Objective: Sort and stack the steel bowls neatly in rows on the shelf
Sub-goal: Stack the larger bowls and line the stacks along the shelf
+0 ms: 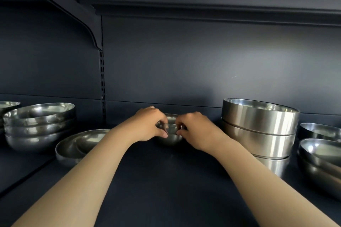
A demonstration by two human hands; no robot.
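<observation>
A small stack of little steel bowls point(170, 139) stands at the middle back of the dark shelf point(166, 180). My left hand point(147, 125) pinches the left rim of the stack with curled fingers. From the other side, my right hand point(195, 127) pinches the right rim. Both hands hide most of the upper bowls. A wide shallow bowl point(77, 145) lies left of my left forearm. Three straight-walled steel bowls point(258, 131) are stacked to the right.
At far left sits a stack of rounded bowls point(36, 125), with another bowl point(9, 106) behind it. Rounded bowls point(321, 156) are piled at the far right edge. A slotted upright point(102, 79) and a bracket divide the back panel. Another shelf hangs overhead.
</observation>
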